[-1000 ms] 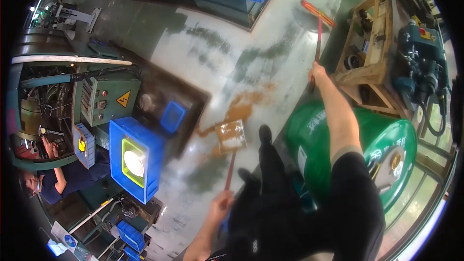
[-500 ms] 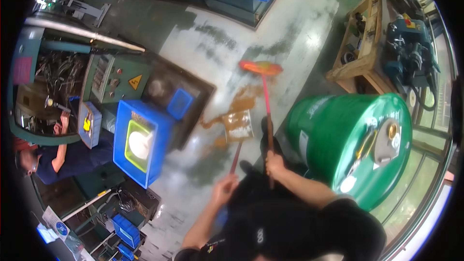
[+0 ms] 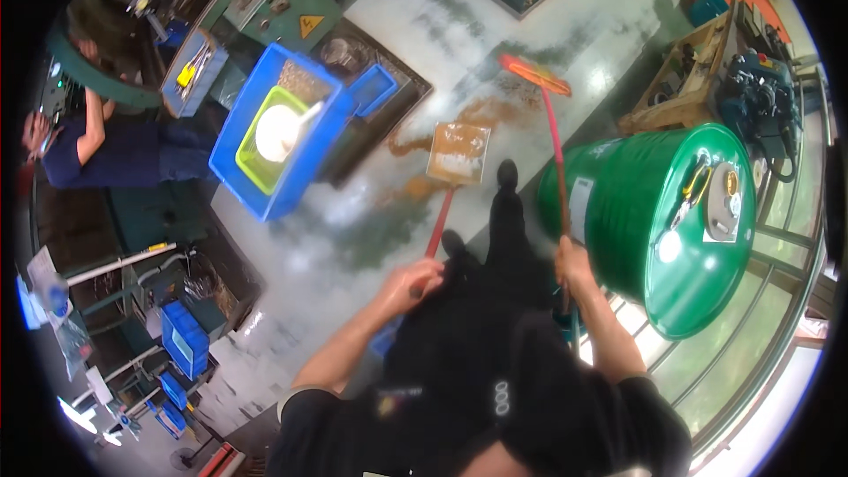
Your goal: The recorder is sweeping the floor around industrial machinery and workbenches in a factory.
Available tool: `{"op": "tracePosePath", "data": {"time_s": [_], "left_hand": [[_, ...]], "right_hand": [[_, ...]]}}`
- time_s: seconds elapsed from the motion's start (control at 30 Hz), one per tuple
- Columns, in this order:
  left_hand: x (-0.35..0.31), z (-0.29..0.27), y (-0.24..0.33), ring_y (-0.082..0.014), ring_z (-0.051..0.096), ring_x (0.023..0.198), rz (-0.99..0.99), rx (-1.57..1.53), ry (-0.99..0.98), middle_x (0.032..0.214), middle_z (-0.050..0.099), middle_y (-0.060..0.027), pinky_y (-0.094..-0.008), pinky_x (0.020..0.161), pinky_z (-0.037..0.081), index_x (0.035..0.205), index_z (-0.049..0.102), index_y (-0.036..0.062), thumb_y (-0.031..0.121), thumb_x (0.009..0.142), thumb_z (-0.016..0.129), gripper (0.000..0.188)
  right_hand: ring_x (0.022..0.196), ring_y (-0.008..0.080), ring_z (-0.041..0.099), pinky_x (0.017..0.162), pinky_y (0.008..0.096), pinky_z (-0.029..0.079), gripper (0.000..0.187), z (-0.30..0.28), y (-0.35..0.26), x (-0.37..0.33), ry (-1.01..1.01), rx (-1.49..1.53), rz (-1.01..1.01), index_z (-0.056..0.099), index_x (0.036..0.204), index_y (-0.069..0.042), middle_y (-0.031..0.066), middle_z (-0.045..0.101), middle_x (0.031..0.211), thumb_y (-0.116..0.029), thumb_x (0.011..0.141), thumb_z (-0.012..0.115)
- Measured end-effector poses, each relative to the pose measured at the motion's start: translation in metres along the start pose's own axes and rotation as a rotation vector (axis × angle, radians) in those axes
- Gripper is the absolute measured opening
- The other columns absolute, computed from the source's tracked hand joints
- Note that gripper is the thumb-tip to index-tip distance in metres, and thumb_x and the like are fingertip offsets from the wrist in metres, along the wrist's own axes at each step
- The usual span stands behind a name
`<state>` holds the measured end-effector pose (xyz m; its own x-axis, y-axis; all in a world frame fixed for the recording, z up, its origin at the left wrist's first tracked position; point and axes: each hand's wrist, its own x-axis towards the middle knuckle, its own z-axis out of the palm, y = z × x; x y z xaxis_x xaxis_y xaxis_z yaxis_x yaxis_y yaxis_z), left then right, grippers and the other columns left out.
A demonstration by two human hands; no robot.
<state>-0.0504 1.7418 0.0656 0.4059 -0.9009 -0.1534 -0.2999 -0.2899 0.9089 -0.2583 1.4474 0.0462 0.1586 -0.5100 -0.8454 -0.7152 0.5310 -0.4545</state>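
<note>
My left hand (image 3: 413, 283) is closed around the red handle of a dustpan (image 3: 458, 159), whose flat, dirt-smeared pan lies on the floor ahead of my feet. In my right hand (image 3: 574, 267) is the shaft of a long broom (image 3: 556, 137), reddish toward its head and brown near my grip. The orange-red broom head (image 3: 541, 78) is beyond the pan and to its right, slightly blurred. Brown loose material (image 3: 508, 112) is spread over the floor around the dustpan, mostly behind it and to its left.
A green drum (image 3: 618, 203) stands close on my right, tools on its lid. Left of the dustpan is a blue crate (image 3: 305, 155) with a lime-green basket inside. Another person (image 3: 106, 150) works at the machine on the far left. A wooden bench (image 3: 680, 79) stands at the far right.
My view has turned, shifting the surroundings. Compared with the dustpan, the broom head now sits further right. Both hands keep their grips, and my right hand is further right in view.
</note>
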Motion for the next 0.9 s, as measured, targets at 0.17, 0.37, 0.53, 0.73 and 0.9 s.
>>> {"op": "tracePosePath", "data": {"time_s": [0.17,0.37,0.53,0.73,0.9], "left_hand": [[0.02,0.007,-0.025,-0.0337,0.055,0.072,0.082,0.023,-0.065,0.075,0.052,-0.0136,-0.0396,0.062,0.043,0.077,0.053,0.0044,0.008,0.078,0.055,0.004],[0.001,0.024,-0.048,-0.0346,0.056,0.082,0.137,0.063,0.063,0.087,0.057,-0.0136,-0.0397,0.068,0.045,0.08,0.056,0.0063,0.012,0.078,0.055,0.007],[0.036,0.018,-0.058,-0.0325,0.057,0.079,0.103,0.1,0.003,0.084,0.059,-0.0116,-0.0385,0.067,0.045,0.08,0.056,0.0066,0.006,0.074,0.058,0.006],[0.039,0.002,-0.049,-0.0303,0.061,0.08,0.121,0.191,-0.037,0.091,0.064,-0.0103,-0.0362,0.069,0.049,0.077,0.057,0.0022,0.011,0.08,0.064,0.012],[0.084,0.002,-0.032,-0.0329,0.059,0.079,0.051,0.103,-0.038,0.088,0.061,-0.0121,-0.0381,0.067,0.047,0.086,0.059,0.0062,0.014,0.081,0.059,0.01]], "right_hand": [[0.034,0.0127,0.039,0.033,0.0283,0.034,0.041,0.011,-0.012,0.003,-0.022,-0.017,-0.042,0.05,0.068,-0.008,-0.0007,0.041,0.048,-0.042,0.09,0.045],[0.036,0.0096,0.035,0.034,0.0261,0.029,0.036,0.005,-0.004,-0.014,0.006,-0.086,0.016,0.05,0.072,-0.008,-0.0037,0.037,0.047,-0.038,0.089,0.046],[0.036,0.0101,0.036,0.035,0.0266,0.031,0.035,0.026,-0.016,0.012,-0.008,-0.035,-0.011,0.049,0.072,-0.007,-0.0021,0.04,0.049,-0.037,0.089,0.045],[0.039,0.014,0.038,0.036,0.0292,0.035,0.036,0.038,-0.043,0.052,0.015,-0.037,-0.051,0.048,0.068,-0.006,0.0018,0.042,0.052,-0.035,0.089,0.043],[0.045,0.0203,0.051,0.039,0.0343,0.042,0.027,0.031,-0.061,0.207,-0.022,-0.447,-0.183,0.049,0.081,-0.005,0.0052,0.05,0.055,-0.031,0.085,0.053]]}}
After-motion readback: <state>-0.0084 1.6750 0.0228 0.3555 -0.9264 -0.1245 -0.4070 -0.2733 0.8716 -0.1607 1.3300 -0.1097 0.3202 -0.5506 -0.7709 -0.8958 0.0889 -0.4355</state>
